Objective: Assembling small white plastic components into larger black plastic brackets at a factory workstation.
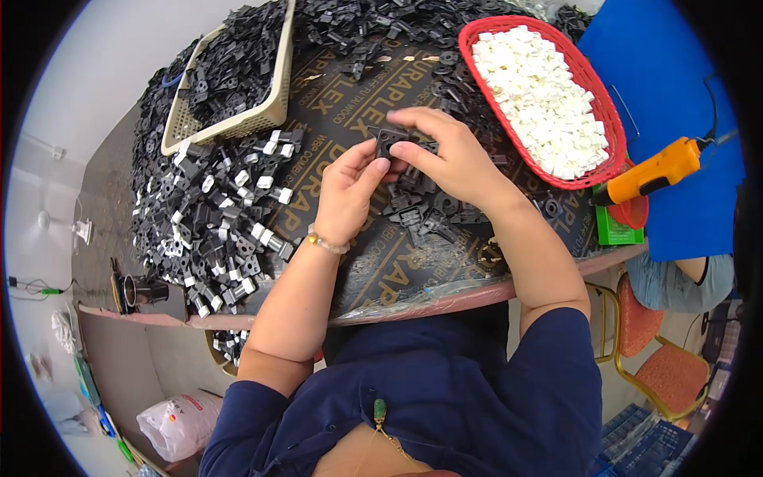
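My left hand (pixel 350 187) pinches a small black plastic part (pixel 388 141) between thumb and fingers, above the middle of the table. From the other side my right hand (pixel 453 155) rests its thumb on the same part, its index finger stretched out past the far side. The part is flat with holes; the fingers hide much of it. Just beyond and under the right hand lies a loose pile of black plastic parts (pixel 429 213). To the left spreads a heap of black parts with white caps (pixel 214 211).
A cream basket (pixel 226 119) of black parts stands at far left. On the right is a red basket (pixel 515 143) of white pieces. An orange electric screwdriver (pixel 656 171) lies above a green box (pixel 620 229). A dark cup (pixel 147 292) sits near the left edge.
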`<state>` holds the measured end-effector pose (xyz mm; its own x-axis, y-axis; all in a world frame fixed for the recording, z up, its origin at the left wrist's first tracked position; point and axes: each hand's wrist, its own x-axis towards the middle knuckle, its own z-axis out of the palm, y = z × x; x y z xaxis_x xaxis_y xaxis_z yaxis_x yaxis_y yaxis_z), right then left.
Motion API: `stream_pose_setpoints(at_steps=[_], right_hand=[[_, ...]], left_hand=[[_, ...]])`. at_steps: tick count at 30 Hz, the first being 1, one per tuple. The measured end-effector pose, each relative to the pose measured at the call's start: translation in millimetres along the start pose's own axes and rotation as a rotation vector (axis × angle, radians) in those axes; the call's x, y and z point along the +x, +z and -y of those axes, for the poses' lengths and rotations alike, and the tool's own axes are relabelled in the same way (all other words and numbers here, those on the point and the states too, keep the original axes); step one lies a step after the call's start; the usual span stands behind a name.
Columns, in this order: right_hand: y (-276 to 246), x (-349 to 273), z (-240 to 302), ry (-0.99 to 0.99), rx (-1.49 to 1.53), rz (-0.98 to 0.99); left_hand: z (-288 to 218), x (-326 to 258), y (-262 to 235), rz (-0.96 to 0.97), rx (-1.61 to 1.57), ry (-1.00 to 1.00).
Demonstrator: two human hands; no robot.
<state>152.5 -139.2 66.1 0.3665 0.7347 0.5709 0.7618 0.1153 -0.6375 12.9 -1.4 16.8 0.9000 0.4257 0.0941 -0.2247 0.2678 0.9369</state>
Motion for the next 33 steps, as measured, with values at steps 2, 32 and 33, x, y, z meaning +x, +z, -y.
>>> stream_pose_setpoints(at_steps=[2, 32, 33], right_hand=[[-10.6, 0.3, 0.8, 0.351, 0.176, 0.217], [-138.0, -29.6, -97.8, 0.855, -1.003, 0.128], [-141.1, -30.0, -94.8, 0.777, -0.937, 0.124]], left_hand=[[1.6, -1.1, 3.5, 0.031, 0.152, 0.020], [-10.0, 4.2, -6.3, -0.076, -0.299, -0.047], [-11.3, 3.2, -5.3, -0.089, -0.310, -0.057]])
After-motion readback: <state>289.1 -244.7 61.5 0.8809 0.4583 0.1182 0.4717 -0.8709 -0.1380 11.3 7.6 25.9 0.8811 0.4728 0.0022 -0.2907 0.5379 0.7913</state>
